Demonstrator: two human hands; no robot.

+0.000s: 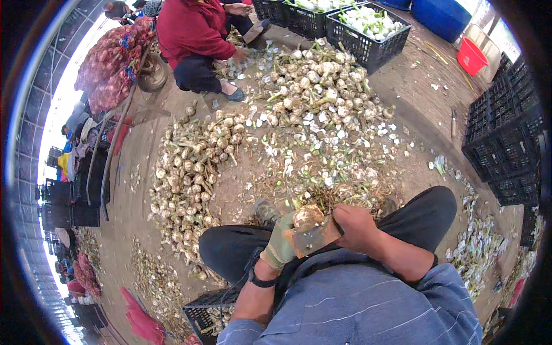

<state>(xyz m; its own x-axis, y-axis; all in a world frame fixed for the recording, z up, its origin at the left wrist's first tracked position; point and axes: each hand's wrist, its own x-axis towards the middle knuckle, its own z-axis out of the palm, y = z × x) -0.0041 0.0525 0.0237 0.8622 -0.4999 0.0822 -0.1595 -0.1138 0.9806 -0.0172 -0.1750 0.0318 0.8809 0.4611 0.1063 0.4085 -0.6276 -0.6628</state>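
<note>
My left hand (279, 242), in a pale green work glove, grips a garlic bulb (308, 215) above my lap. My right hand (357, 227) is bare and closed round a broad, flat knife (313, 237) with a rusty brown blade. The blade lies across the near side of the bulb and hides part of it; I cannot tell whether it cuts in. Below and beyond my hands, roots and peel trimmings (328, 190) litter the ground between my feet. To the left spreads a pile of untrimmed garlic bulbs (192, 167).
A larger garlic heap (322, 80) lies ahead, where a person in a red jacket (192, 31) crouches. Black crates (368, 43) of trimmed garlic stand behind it. Stacked black crates (506, 132) rise at right, a red bucket (472, 56) beyond. Another crate (201, 316) sits by my left elbow.
</note>
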